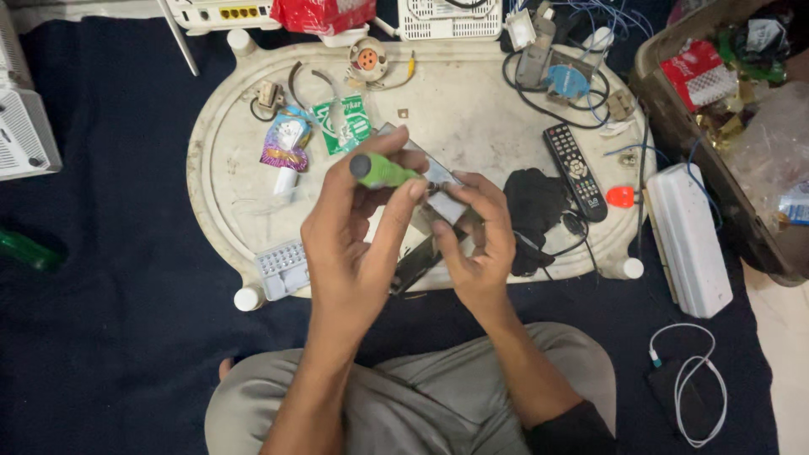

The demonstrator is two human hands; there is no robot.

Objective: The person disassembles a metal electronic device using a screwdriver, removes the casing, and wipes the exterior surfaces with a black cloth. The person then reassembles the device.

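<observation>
Left hand (pixel 350 244) closed around a green-handled screwdriver (pixel 381 170), tip angled down onto a small grey device (pixel 442 192). Right hand (pixel 479 244) pinches the device, apparently steadying it above the white tray (pixel 227 160).

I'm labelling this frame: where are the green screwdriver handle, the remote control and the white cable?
green screwdriver handle (pixel 381 171), head view, mid-handle.
remote control (pixel 575 171), head view, button face.
white cable (pixel 704 388), head view, loop's right side.

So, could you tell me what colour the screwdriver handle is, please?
Bright green with a dark end cap, on the screwdriver handle in the head view.
</observation>
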